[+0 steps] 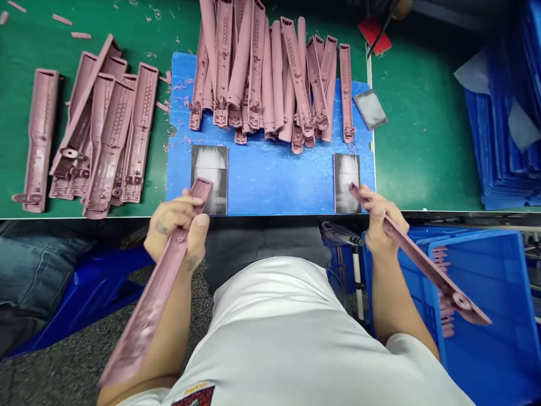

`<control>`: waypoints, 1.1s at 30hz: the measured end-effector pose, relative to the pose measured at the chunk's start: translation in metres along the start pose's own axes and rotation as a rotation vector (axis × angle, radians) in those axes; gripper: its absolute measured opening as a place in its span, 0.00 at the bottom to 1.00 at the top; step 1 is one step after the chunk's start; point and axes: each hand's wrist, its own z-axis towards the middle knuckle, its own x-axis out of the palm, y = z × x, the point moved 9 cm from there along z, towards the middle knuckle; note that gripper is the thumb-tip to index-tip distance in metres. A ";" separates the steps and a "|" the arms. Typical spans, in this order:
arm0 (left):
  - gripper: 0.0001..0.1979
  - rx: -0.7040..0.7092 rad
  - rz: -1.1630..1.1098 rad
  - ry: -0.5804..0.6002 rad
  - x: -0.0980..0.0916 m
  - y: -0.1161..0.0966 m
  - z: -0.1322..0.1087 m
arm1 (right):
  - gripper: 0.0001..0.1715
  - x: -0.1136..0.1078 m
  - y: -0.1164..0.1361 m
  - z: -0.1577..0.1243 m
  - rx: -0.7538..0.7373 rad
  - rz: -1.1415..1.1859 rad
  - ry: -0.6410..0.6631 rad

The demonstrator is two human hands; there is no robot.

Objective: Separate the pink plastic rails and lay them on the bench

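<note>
My left hand (180, 225) is closed around a long pink plastic shell half (146, 316), hollow side up, its narrow end over a dark sanding sheet (210, 158) with a pale worn middle. In my right hand (382, 220) is another pink shell half (435, 270), slanting down to the right, with a round boss near its lower end. The tip of that piece lies over a second worn dark sheet (349, 169). Whether either tip touches its sheet I cannot tell. Both sheets lie on a blue plastic board (279, 180) at the table's front edge.
A pile of pink shells (257, 73) covers the board's back. Several more shells (112, 135) lie left on the green table (422, 141). A grey block (371, 109) and red piece (375, 37) are right. A blue crate (486, 248) stands below. Someone's jeans (38, 270) show left.
</note>
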 end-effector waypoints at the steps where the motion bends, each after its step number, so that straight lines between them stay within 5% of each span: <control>1: 0.27 -0.051 -0.019 -0.007 -0.007 -0.004 -0.002 | 0.25 -0.006 0.006 -0.007 0.020 0.015 -0.002; 5: 0.31 -0.226 -0.169 -0.037 -0.005 0.011 0.031 | 0.27 -0.017 -0.005 0.020 0.182 0.161 -0.188; 9: 0.22 -0.459 -0.330 -0.082 0.047 0.087 0.099 | 0.32 0.039 -0.043 0.101 0.326 0.141 -0.132; 12: 0.23 -0.539 -0.294 -0.120 0.086 0.131 0.142 | 0.39 0.068 -0.047 0.151 0.223 0.113 -0.147; 14: 0.24 -0.458 -0.314 -0.141 0.095 0.129 0.155 | 0.41 0.071 -0.037 0.161 0.093 0.118 -0.171; 17: 0.21 -0.271 -0.387 -0.069 0.085 0.088 0.142 | 0.37 0.062 -0.015 0.134 -0.023 0.136 -0.129; 20: 0.21 -0.221 -0.455 -0.029 0.054 0.042 0.105 | 0.34 0.034 -0.006 0.085 0.040 0.179 -0.170; 22: 0.18 -0.293 -0.430 -0.091 0.035 0.035 0.088 | 0.31 0.021 -0.014 0.065 0.155 0.202 -0.196; 25: 0.20 -0.376 -0.250 -0.075 0.036 0.057 0.090 | 0.30 0.032 -0.045 0.076 0.322 0.129 -0.107; 29: 0.31 -0.413 0.032 0.056 0.077 0.114 0.132 | 0.31 0.066 -0.085 0.145 0.276 -0.012 -0.031; 33: 0.26 -0.364 -0.002 -0.157 0.086 0.127 0.165 | 0.26 0.077 -0.083 0.192 0.134 0.047 -0.138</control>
